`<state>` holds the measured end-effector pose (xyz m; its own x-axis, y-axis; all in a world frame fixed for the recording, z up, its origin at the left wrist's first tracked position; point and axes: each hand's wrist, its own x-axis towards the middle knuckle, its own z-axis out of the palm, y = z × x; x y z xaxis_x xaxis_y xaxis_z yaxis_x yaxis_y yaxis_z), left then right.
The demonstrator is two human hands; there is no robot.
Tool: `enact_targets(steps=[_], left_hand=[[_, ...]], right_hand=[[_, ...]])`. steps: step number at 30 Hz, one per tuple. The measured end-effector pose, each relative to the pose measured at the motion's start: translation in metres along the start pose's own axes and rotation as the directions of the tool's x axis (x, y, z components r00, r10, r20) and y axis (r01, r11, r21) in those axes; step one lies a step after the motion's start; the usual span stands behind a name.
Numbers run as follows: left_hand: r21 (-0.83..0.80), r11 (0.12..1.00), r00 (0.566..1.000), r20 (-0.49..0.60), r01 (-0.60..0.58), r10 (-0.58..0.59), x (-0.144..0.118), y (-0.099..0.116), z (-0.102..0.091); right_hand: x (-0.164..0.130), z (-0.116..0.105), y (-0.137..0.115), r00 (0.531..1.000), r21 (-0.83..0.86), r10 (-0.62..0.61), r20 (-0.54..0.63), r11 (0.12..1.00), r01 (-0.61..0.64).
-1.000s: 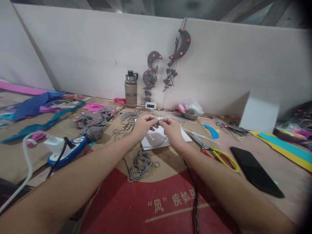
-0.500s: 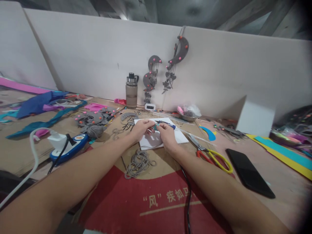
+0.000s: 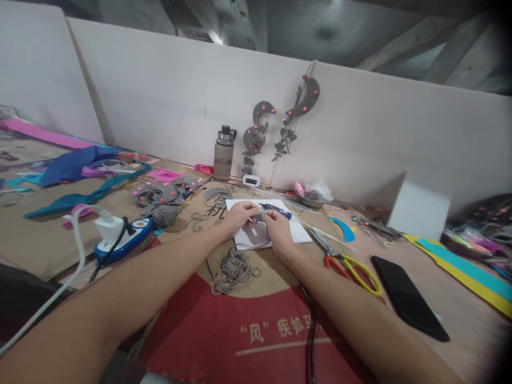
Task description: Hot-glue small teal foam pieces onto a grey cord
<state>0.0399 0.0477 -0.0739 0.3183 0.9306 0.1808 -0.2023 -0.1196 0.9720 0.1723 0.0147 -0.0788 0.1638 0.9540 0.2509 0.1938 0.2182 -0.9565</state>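
Left hand [image 3: 239, 215] and right hand [image 3: 276, 226] are meeting over the white sheet [image 3: 298, 233], jointly pinching a small teal piece [image 3: 259, 216]; its shape is too small to tell. Grey cord [image 3: 233, 265] is lying coiled just below.

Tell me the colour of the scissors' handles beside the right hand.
Yellow and red on the scissors, seen in the head view.

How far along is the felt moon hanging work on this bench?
Done: three grey moon hangings with pink dots lean on the white board. In hand: the left hand and right hand pinch a small teal piece over the white sheet. Left: a pile of grey felt pieces, loose grey cord and the scissors lie unused on the table.
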Motion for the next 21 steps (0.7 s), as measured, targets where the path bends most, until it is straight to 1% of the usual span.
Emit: enact_targets(steps=[5,13,18,21], left_hand=[[-0.024,1.000,1.000,0.020,0.011,-0.010,-0.0002,0.0011,0.0008],[0.026,0.999,0.999,0.037,-0.023,0.022,-0.0034,0.0042,0.0016],[0.059,0.998,1.000,0.015,-0.025,0.024,-0.0046,0.0053,0.0025],[0.029,0.999,1.000,0.009,-0.030,0.030,-0.0046,0.0052,0.0026]], right_hand=[[-0.0006,-0.0002,0.0007,1.000,0.014,0.008,0.017,1.000,-0.008],[0.0008,0.0000,0.0017,1.000,0.039,0.011,0.013,0.999,-0.012],[0.0005,0.0002,0.0015,1.000,0.030,0.001,-0.006,1.000,-0.001],[0.0001,0.0002,0.0011,1.000,0.049,0.017,0.013,0.999,-0.018]])
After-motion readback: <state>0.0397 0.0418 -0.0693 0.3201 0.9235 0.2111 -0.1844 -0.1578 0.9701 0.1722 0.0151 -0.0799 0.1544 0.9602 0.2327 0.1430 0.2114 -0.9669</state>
